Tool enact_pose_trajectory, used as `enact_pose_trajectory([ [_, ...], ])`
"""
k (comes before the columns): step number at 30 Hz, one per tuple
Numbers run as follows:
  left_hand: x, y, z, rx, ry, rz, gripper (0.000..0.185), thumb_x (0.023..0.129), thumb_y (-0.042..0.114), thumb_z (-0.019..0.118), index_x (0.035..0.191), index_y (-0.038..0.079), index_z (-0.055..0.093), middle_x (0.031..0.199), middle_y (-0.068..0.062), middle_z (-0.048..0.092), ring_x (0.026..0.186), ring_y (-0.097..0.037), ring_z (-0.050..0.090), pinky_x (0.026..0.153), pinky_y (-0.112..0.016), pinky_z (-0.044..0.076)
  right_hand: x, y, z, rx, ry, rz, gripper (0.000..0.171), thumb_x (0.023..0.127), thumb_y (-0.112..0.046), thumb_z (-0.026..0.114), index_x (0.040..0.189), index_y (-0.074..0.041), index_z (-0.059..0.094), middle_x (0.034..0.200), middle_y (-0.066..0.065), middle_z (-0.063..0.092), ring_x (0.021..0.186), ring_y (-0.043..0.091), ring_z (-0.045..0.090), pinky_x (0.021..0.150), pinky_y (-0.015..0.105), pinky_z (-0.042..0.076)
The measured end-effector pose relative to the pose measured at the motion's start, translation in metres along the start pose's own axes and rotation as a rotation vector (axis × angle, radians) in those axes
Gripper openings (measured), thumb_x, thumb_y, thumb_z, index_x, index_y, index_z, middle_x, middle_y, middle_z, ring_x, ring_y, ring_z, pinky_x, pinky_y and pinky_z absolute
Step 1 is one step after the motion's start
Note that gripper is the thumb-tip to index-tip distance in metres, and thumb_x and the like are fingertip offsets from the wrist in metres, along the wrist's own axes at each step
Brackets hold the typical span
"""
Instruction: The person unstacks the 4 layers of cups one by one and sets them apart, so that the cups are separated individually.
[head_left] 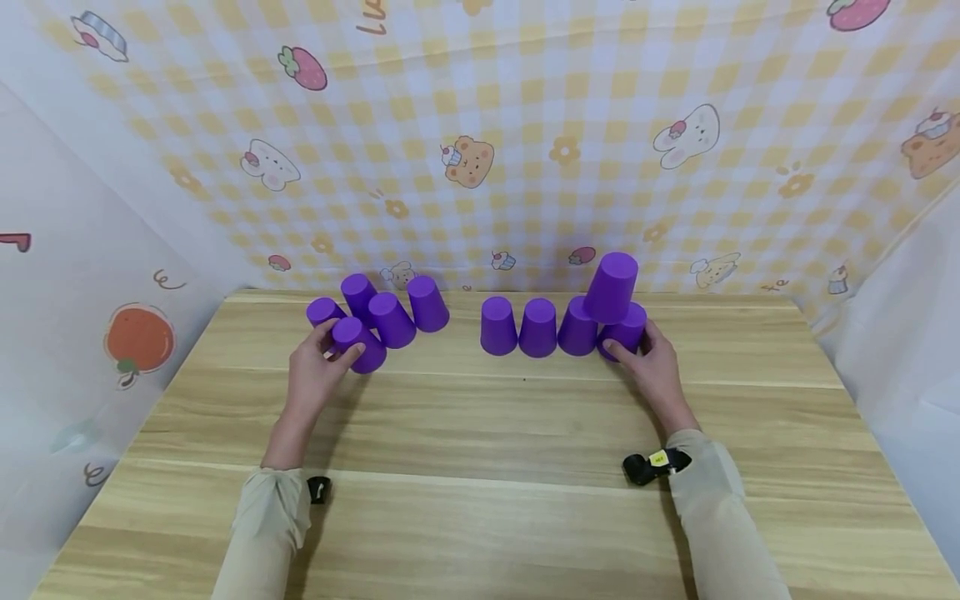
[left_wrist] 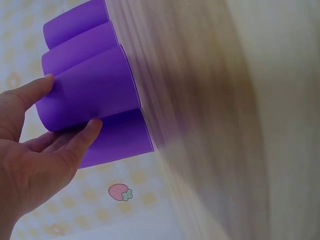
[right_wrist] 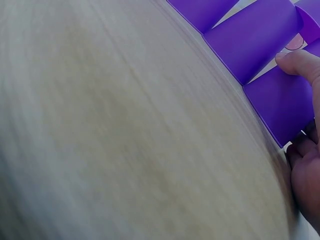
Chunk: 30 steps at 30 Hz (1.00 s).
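Note:
Upside-down purple cups stand in two groups on the wooden table. On the left, my left hand holds the front cup of a cluster, thumb and fingers on opposite sides. The left wrist view shows this cup close against its neighbours, its rim by the tabletop. To the right, several cups form a row, and my right hand grips the end cup around its sides. Another cup sits on top, bridging the two rightmost cups. In the right wrist view, the thumb lies along the gripped cup.
Behind the cups hangs a checked cloth with cartoon prints, close to the table's back edge. White cloth closes off the left side. The wooden tabletop stretches between and in front of my arms. A black wrist camera sits at my right cuff.

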<state>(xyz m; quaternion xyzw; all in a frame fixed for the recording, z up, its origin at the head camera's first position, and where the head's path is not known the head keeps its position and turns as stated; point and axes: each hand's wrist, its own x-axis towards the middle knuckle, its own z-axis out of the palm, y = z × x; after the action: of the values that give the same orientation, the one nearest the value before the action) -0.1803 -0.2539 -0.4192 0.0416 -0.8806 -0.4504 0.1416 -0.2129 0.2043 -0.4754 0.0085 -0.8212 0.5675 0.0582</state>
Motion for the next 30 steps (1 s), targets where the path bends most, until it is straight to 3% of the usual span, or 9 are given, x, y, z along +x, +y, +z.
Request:
enact_pose_trajectory([
  [17, -0.001, 0.001, -0.006, 0.013, -0.052, -0.028, 0.062, 0.08, 0.003, 0.071, 0.13, -0.016, 0.04, 0.122, -0.034, 0.05, 0.111, -0.043, 0.051, 0.092, -0.045, 0.046, 0.0, 0.002, 0.0, -0.016, 0.003, 0.01, 0.065, 0.084, -0.03, 0.069, 0.136, -0.003, 0.04, 0.131, 0.019, 0.048, 0.123, 0.032, 0.043, 0.103, 0.045, 0.034],
  [23, -0.011, 0.003, -0.013, 0.019, -0.044, 0.014, 0.061, 0.08, 0.006, 0.072, 0.129, -0.014, 0.043, 0.121, -0.032, 0.052, 0.11, -0.041, 0.052, 0.092, -0.051, 0.045, 0.0, 0.001, 0.0, -0.011, 0.009, -0.004, 0.064, 0.084, -0.028, 0.07, 0.136, -0.003, 0.041, 0.131, 0.019, 0.048, 0.123, 0.031, 0.043, 0.104, 0.044, 0.034],
  [30, -0.019, 0.019, -0.026, 0.114, 0.05, 0.118, 0.054, 0.08, 0.004, 0.072, 0.125, -0.012, 0.048, 0.122, -0.029, 0.053, 0.113, -0.042, 0.05, 0.089, -0.051, 0.046, -0.001, 0.0, -0.001, -0.01, 0.003, 0.006, 0.066, 0.085, -0.029, 0.069, 0.137, -0.003, 0.039, 0.133, 0.019, 0.047, 0.124, 0.032, 0.042, 0.104, 0.045, 0.033],
])
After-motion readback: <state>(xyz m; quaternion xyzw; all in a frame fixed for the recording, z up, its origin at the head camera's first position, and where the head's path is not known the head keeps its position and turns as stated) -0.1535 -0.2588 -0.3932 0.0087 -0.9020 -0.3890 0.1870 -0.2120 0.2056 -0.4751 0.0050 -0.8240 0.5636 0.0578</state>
